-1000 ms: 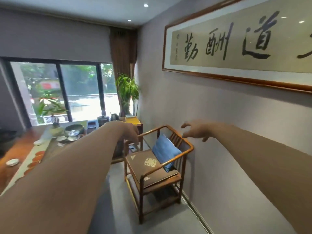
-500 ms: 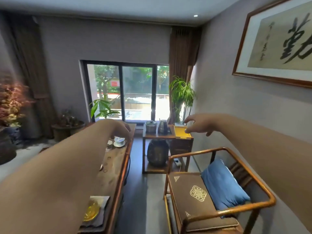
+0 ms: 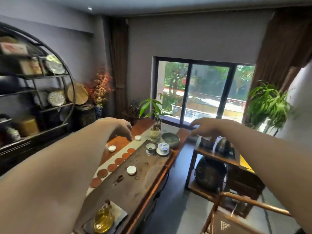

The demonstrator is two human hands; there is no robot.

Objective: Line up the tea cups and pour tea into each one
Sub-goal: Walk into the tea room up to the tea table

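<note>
Three small white tea cups stand apart on the long wooden tea table (image 3: 152,179): one (image 3: 131,170) on the dark tea tray, one (image 3: 112,148) on the reddish wood at the left, one (image 3: 137,137) farther back. A row of round reddish coasters (image 3: 112,167) runs along the tray's left side. A blue-and-white lidded cup (image 3: 163,147) and a small grey pitcher (image 3: 150,147) stand at the tray's far end. My left hand (image 3: 118,126) hovers above the far cups, fingers loosely curled, holding nothing. My right hand (image 3: 205,127) reaches out empty over the side stand.
A side stand (image 3: 217,154) with a kettle (image 3: 222,146) is right of the table, a dark urn (image 3: 209,176) beneath it. A grey bowl (image 3: 170,140), a potted plant (image 3: 154,132) and a yellow glass ornament (image 3: 103,220) sit on the table. A wooden chair's arm (image 3: 249,203) is at lower right, shelving (image 3: 33,92) at left.
The view has swung left from the wall and chair to the tea table. Both arms stay stretched forward with empty hands.
</note>
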